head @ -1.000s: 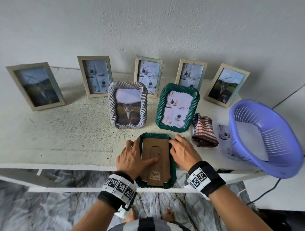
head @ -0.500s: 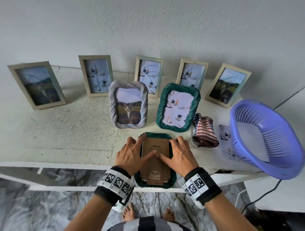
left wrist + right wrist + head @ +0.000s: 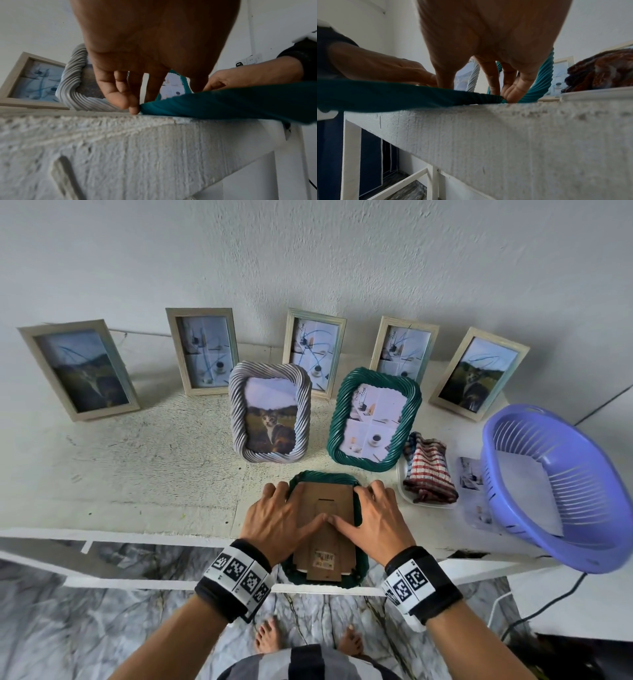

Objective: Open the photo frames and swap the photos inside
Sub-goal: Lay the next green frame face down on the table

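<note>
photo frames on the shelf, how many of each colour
beige wooden: 5
grey twisted: 1
green twisted: 2, one upright, one face down under the left hand and right hand
total: 8

Soft even daylight, faint shadows, wide-angle bending at edges, wrist views blurred close up
</note>
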Demonstrator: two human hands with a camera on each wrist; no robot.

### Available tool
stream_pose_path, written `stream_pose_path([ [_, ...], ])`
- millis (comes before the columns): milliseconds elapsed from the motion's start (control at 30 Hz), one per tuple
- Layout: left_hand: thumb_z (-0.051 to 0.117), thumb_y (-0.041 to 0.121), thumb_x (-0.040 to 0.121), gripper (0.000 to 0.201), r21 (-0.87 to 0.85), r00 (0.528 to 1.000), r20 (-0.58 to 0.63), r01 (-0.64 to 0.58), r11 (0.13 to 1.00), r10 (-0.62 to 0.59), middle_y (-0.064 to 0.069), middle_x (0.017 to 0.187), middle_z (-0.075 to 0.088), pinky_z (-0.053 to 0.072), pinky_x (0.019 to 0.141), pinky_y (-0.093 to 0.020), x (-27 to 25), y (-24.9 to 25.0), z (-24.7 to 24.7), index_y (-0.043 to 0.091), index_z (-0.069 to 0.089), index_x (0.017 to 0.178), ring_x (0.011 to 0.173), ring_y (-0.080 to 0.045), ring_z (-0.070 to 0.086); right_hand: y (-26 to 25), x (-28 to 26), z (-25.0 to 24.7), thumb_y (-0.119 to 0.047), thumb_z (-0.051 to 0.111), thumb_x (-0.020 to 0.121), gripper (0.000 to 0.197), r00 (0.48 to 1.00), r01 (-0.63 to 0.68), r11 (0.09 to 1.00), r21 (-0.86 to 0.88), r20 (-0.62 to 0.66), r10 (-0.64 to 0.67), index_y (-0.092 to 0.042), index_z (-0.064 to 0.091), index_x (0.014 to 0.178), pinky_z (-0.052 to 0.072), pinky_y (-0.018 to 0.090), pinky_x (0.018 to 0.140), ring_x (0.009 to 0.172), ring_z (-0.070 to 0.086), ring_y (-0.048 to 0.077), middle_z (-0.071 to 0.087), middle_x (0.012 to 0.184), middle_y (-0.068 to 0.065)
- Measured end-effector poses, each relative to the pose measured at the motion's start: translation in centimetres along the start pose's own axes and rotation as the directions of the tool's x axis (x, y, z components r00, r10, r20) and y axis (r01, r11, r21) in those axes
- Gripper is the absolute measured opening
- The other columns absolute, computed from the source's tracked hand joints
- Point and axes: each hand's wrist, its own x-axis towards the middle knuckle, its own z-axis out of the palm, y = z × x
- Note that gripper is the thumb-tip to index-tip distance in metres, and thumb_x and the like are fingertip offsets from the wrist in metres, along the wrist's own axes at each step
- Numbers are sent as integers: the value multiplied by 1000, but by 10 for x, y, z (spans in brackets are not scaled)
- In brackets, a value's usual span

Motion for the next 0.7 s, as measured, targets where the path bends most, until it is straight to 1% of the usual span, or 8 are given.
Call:
stream_pose_path([
  [133,29,75,83,84,-65,994,-97,-60,996,54,-11,98,61,56,64,-38,-1,-3,6,9,60,125,89,-28,57,0,-1,0,-74,47,78,77,1000,14,1000,-7,-21,-14,-11,53,123,47,33,86,104,43,24,43,115,7],
  [233,33,74,83,84,-69,993,-102,-70,995,62,-11,96,60,56,66,-41,-3,-4,7,5,62,119,85,-29,57,0,-1,0,-71,50,80,76,1000,6,1000,-11,-12,-6,-11,51,127,46,32,89,108,42,23,42,119,7],
  [300,23,81,79,94,-66,999,-41,-24,998,21,-9,107,58,54,75,-40,-5,-4,2,7,56,128,95,-28,56,-1,-2,-1,-69,53,82,74,1000,2,1000,-8,-4,-2,-12,49,130,44,30,90,110,42,22,41,123,7],
  [367,13,87,73,104,-51,1000,22,20,998,-19,-6,123,50,49,86,-39,-9,-5,-1,15,38,143,110,-24,51,-2,-4,-4,-66,52,84,73,1000,3,1000,19,7,-3,-11,48,132,41,28,90,112,42,22,41,126,8],
  [433,17,90,69,108,-89,1000,4,28,996,-27,-4,135,42,47,92,-40,-15,-6,-1,21,22,151,119,-23,46,-2,-7,-7,-65,48,88,71,1000,12,998,69,-6,-12,-12,47,135,42,31,91,113,42,24,42,126,10],
  [500,24,93,65,112,-131,1000,0,31,991,-31,-2,147,32,45,99,-42,-24,-4,2,25,14,153,128,-23,40,1,-16,-9,-60,40,92,61,994,73,989,125,-90,-62,-13,53,129,47,36,84,105,47,26,47,117,9],
  [567,25,94,60,117,-151,998,35,56,987,-51,1,154,22,37,106,-43,-30,-1,5,25,9,154,135,-22,31,8,-30,-11,-45,39,94,44,977,188,965,184,-137,-165,-15,61,117,48,33,82,99,49,22,51,110,5],
  [700,25,94,58,120,-98,998,19,68,993,-67,2,154,24,28,108,-40,-35,2,12,19,17,151,134,-22,30,22,-62,-11,-24,39,93,31,924,374,901,222,-5,-382,-19,67,105,46,29,88,104,50,16,56,107,-2],
])
